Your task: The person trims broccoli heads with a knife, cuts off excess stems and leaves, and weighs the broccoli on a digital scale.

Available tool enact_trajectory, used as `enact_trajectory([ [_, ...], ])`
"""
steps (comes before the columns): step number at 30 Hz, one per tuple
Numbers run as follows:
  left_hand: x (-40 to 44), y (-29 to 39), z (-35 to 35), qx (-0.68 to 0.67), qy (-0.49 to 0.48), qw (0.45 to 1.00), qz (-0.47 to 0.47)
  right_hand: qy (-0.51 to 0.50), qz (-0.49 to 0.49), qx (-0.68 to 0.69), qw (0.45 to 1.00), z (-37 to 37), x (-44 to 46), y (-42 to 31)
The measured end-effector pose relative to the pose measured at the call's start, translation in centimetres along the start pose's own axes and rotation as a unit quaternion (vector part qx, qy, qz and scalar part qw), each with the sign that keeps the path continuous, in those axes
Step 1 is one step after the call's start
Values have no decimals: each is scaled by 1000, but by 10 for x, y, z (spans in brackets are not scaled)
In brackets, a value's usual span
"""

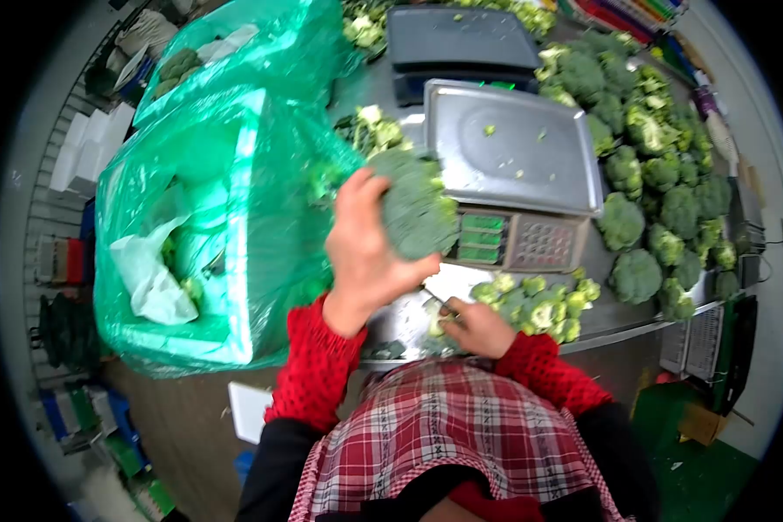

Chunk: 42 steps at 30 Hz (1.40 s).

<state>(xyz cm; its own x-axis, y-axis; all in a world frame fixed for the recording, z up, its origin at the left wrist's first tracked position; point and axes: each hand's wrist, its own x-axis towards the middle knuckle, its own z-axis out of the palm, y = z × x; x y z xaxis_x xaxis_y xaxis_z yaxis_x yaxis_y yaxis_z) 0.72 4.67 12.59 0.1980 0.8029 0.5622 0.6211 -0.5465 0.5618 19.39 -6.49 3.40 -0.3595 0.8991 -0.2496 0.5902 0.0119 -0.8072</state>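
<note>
A large broccoli head (411,204) is in my left hand (361,248), whose fingers and thumb wrap round it, between the green bag and the scale. Lower and to the right, my right hand (480,329) is closed on a small knife (435,296), only part of which shows. Just right of that hand, small broccoli florets (544,306) lie on the metal table (600,320). The scale (544,242) with its metal tray (513,148) stands beyond my hands. At the left, the green plastic bag (278,226) lines an open container holding white paper.
Many broccoli heads (661,200) are piled at the right. A second scale (461,39) stands behind the first. Another green bag (296,43) with broccoli lies at the back left. Cut pieces (378,130) lie between bag and tray. White boxes (83,152) stand far left.
</note>
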Motion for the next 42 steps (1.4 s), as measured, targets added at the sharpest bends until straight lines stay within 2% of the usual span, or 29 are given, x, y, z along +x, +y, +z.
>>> enact_trajectory([
  [1, 25, 3, 19, 40, -23, 997, 61, 3, -1, -10, 1000, 0, -3, 0],
  [3, 63, 3, 67, 103, -95, 985, 100, 20, 0, -30, 999, 0, -12, 3],
  [4, 77, -1, 88, 175, -180, 963, 97, 26, 1, -25, 999, -5, -19, 1],
  [5, 86, -8, 109, 179, -234, 950, 100, 20, 11, -21, 1000, -9, -26, 5],
  [7, 94, 1, 117, 210, -233, 935, 168, 43, 35, 12, 998, -17, -43, 13],
  [9, 91, 2, 98, 85, -139, 972, 168, 72, 51, 65, 994, -28, -61, 16],
  [11, 78, -8, 65, 31, -52, 992, 112, 159, 118, 131, 971, -31, -77, 25],
  [12, 62, -24, 58, 40, -1, 996, 82, 181, 143, 138, 963, -28, -82, 35],
  [13, 47, -41, 52, 57, 11, 997, 55, 201, 168, 142, 955, -23, -84, 44],
  [15, 13, -55, 34, 67, -15, 997, -36, 211, 181, 142, 950, -29, -80, 41],
  [17, -18, -60, 16, 56, -47, 994, -75, 253, 123, 120, 952, -40, -65, 32],
  [19, -42, -58, 3, 47, -64, 993, -84, 323, 14, 8, 946, -59, -41, 38],
  [21, -58, -52, -4, 40, -66, 993, -88, 351, -15, -3, 936, -95, -14, 29],
  [23, -69, -47, -12, 39, -84, 992, -83, 399, -37, -77, 913, -124, 18, 9],
  [25, -77, -40, -14, 29, -96, 990, -99, 395, -52, -125, 909, -143, 55, -6],
  [27, -80, -30, -9, -2, -102, 990, -94, 394, -47, -119, 910, -151, 96, -8],
  [29, -82, -24, -1, -24, -123, 990, -68, 315, 96, -135, 934, -157, 128, -5],
  [30, -83, -21, 2, -29, -131, 990, -49, 279, 73, -10, 957, -157, 146, 17],
  [31, -80, -17, 4, -28, -138, 989, -34, 318, 45, 22, 947, -159, 152, 26],
  [34, -72, -7, 14, -51, -155, 986, -43, 317, 70, 178, 929, -174, 144, 37],
  [35, -74, -12, 21, -55, -147, 987, -46, 379, 12, 244, 893, -154, 168, 75],
  [37, -59, -7, 38, -80, -152, 982, -81, 275, 93, 471, 833, -170, 117, 33],
  [39, -29, 9, 63, -137, -127, 975, -121, 263, 97, 588, 758, -165, 99, 37],
  [40, -13, 12, 79, -159, -117, 973, -117, 248, 65, 625, 737, -163, 93, 50],
  [41, 4, 15, 93, -140, -104, 983, -64, 180, 48, 652, 735, -159, 89, 73],
  [42, 25, 28, 104, -148, -113, 982, -18, 184, 16, 695, 695, -158, 79, 73],
])
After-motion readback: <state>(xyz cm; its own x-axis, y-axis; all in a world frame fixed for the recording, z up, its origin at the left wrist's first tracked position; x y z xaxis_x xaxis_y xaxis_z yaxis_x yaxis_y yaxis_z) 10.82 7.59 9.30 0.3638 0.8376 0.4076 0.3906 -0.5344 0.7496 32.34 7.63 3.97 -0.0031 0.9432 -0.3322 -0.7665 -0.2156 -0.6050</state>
